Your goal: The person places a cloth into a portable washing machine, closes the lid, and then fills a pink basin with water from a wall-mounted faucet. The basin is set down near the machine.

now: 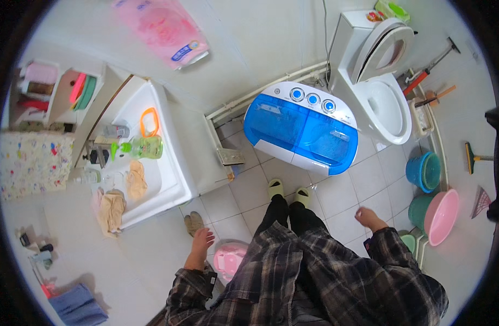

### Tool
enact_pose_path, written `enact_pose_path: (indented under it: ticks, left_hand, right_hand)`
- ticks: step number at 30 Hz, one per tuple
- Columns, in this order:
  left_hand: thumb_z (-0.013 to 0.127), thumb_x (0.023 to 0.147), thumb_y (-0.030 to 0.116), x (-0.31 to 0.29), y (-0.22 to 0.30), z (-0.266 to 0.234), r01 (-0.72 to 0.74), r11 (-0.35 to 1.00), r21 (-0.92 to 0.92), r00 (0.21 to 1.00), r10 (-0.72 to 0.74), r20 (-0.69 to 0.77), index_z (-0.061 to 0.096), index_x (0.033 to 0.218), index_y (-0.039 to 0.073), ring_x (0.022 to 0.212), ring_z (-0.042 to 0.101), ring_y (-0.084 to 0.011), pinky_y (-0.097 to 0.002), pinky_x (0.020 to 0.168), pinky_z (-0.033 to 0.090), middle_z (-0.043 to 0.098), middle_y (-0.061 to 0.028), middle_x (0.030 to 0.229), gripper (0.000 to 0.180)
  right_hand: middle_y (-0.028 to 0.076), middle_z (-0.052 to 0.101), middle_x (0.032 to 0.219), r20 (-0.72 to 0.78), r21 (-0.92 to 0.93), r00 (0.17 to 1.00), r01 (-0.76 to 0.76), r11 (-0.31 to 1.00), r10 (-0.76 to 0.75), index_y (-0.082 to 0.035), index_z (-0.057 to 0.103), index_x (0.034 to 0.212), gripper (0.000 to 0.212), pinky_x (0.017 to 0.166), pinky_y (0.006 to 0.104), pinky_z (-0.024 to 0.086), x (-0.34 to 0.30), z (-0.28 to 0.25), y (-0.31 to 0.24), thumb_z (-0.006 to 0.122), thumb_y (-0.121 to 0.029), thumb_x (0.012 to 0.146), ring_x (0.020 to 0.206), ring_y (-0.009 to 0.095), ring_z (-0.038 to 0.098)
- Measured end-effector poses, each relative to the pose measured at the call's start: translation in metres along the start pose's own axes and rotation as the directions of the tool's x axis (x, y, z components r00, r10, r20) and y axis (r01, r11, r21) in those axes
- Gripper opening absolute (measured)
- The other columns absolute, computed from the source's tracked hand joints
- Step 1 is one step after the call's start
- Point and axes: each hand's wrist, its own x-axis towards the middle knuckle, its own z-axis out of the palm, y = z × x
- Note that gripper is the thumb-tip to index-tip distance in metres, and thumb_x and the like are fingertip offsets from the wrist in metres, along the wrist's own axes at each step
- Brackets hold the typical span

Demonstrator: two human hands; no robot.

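My left hand [202, 245] hangs low at my side, its fingers loosely stretched and nothing in them. Just below it on the floor is a pink plastic basin [230, 258], and a pair of brown slippers [194, 223] lies just above it. On the other side, my right hand [371, 218] is held out over the tiles with curled fingers; I see nothing in it. In front of my feet, which are in pale green slippers [275, 188], stands a small twin-tub washing machine [303, 129]. Its blue see-through lids are down and three knobs line its white panel.
On the left, a white sink [176, 187] holds a green soap bottle [146, 147] and tan cloths [136, 179]. A toilet [388, 108] with a raised lid stands at the back right. Blue and green buckets [423, 171] and a pink basin [442, 217] line the right wall.
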Motion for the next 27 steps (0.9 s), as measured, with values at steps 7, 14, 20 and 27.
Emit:
enact_pose_path:
  ticks: [7,14,20,27]
  left_hand:
    - [0.055,0.09,0.033,-0.057,-0.054,-0.055,-0.164,0.896,-0.413,0.969,0.067,-0.239,0.05,0.116,0.008,0.096,0.057,-0.0228,-0.0382,0.082,0.047,0.056,-0.009,0.107,0.036]
    - [0.053,0.093,0.026,-0.082,-0.071,-0.082,-0.31,0.738,-0.6,0.928,0.097,-0.36,0.054,0.106,0.011,0.083,0.059,-0.0177,-0.0335,0.073,0.049,0.06,-0.0024,0.092,0.02]
    - [0.052,0.093,0.026,-0.075,-0.027,-0.159,-0.395,0.745,-0.537,0.896,0.184,-0.404,0.056,0.102,0.012,0.077,0.058,-0.0126,-0.0264,0.066,0.048,0.06,0.0002,0.087,0.017]
    - [0.051,0.094,0.026,-0.018,0.106,-0.298,-0.572,0.746,-0.342,0.803,0.424,-0.418,0.057,0.105,0.01,0.08,0.058,-0.0126,-0.0257,0.068,0.047,0.06,-0.0011,0.091,0.02]
  right_hand:
    - [0.02,0.067,0.09,-0.196,0.023,0.979,-0.054,0.998,0.058,-0.004,0.065,0.094,0.028,0.08,0.0413,0.051,-0.053,-0.05,0.035,0.062,-0.029,0.08,0.09,0.036,0.063]
    - [0.019,0.067,0.086,-0.383,0.004,0.915,0.142,0.99,-0.13,-0.004,0.063,0.093,0.025,0.075,0.0418,0.051,-0.022,-0.141,-0.039,0.061,-0.026,0.082,0.082,0.036,0.064]
    - [0.017,0.065,0.083,-0.392,-0.104,0.779,0.49,0.865,-0.489,-0.002,0.062,0.092,0.016,0.067,0.04,0.05,-0.036,-0.169,-0.229,0.062,-0.016,0.083,0.076,0.032,0.063]
    - [0.017,0.062,0.092,-0.062,-0.181,0.493,0.849,0.496,-0.868,-0.003,0.061,0.099,0.022,0.073,0.039,0.051,-0.077,-0.119,-0.538,0.064,-0.014,0.081,0.082,0.032,0.062]
